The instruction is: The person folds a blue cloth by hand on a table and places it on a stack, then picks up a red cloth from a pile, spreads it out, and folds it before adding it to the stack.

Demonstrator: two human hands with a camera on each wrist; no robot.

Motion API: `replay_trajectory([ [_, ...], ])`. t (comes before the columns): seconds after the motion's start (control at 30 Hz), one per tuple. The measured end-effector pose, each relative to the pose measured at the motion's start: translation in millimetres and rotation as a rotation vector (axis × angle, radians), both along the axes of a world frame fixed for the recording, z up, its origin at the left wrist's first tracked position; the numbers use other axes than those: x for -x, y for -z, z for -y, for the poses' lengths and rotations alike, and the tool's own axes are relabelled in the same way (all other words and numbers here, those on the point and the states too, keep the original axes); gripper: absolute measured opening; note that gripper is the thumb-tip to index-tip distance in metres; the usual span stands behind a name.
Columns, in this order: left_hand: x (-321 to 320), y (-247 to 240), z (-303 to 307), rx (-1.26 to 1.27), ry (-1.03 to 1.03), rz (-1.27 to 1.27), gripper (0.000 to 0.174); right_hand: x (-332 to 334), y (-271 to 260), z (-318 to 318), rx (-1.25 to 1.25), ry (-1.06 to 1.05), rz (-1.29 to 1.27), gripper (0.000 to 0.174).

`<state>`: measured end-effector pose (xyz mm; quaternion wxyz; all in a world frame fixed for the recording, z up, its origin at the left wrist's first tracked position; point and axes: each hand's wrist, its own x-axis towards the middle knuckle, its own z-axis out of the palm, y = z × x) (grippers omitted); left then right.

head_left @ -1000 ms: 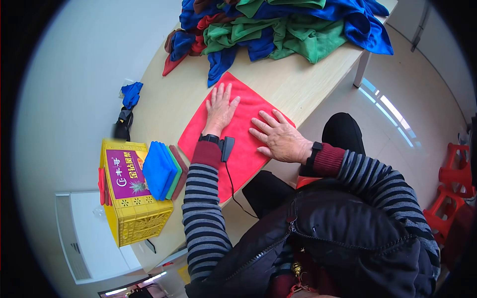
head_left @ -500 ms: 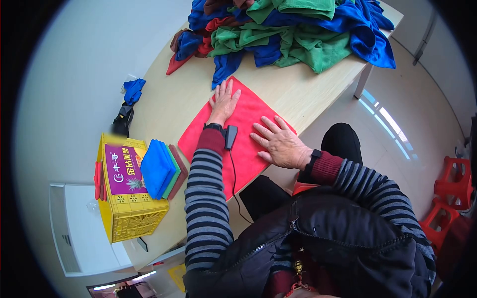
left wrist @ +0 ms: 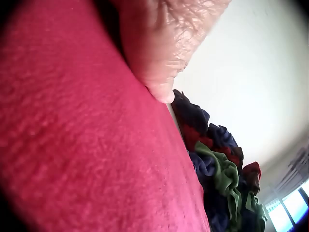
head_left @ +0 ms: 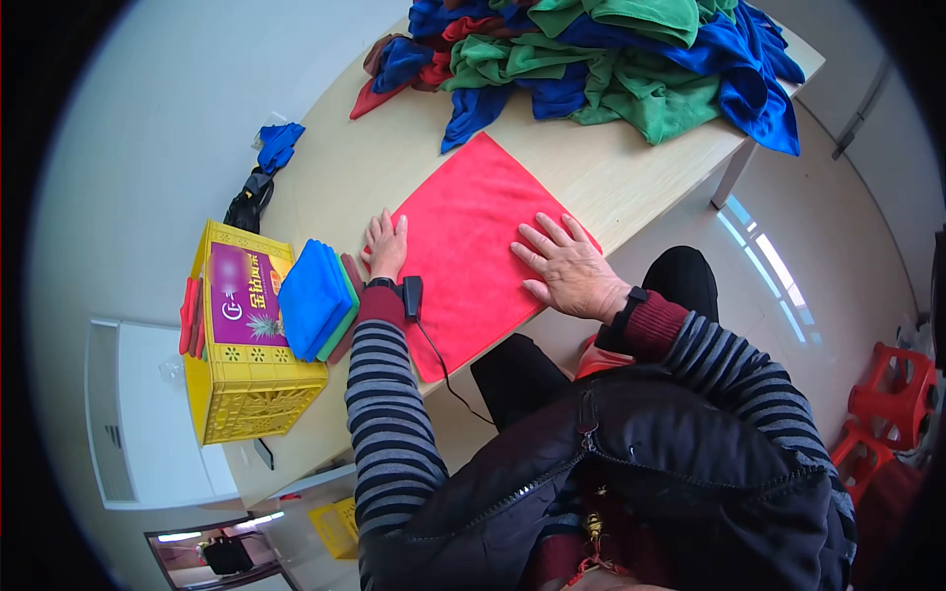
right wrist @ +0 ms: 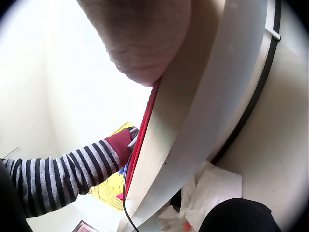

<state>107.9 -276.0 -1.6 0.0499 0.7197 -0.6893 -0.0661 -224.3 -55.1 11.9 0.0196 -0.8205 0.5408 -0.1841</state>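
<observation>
A red cloth (head_left: 473,222) lies spread flat on the table, one corner pointing away from me. At its left edge rests my left hand (head_left: 387,246), fingers extended, close to the folded cloths. My right hand (head_left: 574,271) lies on the cloth near its right corner, fingers straight and spread. The left wrist view shows the left hand (left wrist: 164,48) low at the edge of the red cloth (left wrist: 96,140). In the right wrist view the right hand (right wrist: 145,43) is over the cloth's thin edge (right wrist: 143,123) by the table's side.
Beyond the cloth, a heap of blue, green, red and brown cloths (head_left: 611,84) covers the table's far end. A yellow crate (head_left: 258,399) stands at the left, with folded blue, green and brown cloths (head_left: 313,300) against it. A cable (head_left: 448,379) hangs from the left wrist camera.
My left hand has slid from near the cloth's far corner back to its left edge. The right hand stays near the right corner. The cloth remains flat.
</observation>
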Motion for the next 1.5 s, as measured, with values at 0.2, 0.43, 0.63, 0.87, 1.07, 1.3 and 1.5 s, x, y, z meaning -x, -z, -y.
replay_trajectory([
  [0.2, -20, -1, -17, 0.012, -0.067, 0.049, 0.075, 9, -23, 15, -0.017, -0.1, -0.103, 0.063],
  [0.43, -1, -6, -39, 0.102, 0.077, 0.101, 0.072, -31, -68, 139, -0.309, -0.187, -0.011, 0.071],
  [0.63, 6, 0, -45, 0.131, 0.129, 0.032, 0.07, -130, -30, 193, -0.217, -0.168, -0.159, 0.076],
  [0.87, 7, 0, -44, 0.136, 0.097, 0.077, 0.067, -140, -2, 217, -0.183, -0.116, -0.138, 0.073],
  [1.07, 2, 4, -44, 0.118, -0.031, 0.062, 0.068, -65, 4, 233, -0.138, 0.051, -0.15, 0.067],
  [1.3, 2, -8, -48, 0.097, -0.095, 0.007, 0.07, -1, -8, 221, -0.198, 0.193, -0.127, 0.069],
  [1.5, 26, -13, -90, 0.088, 0.073, 0.023, 0.07, -19, -18, 171, -0.194, 0.193, -0.189, 0.074],
])
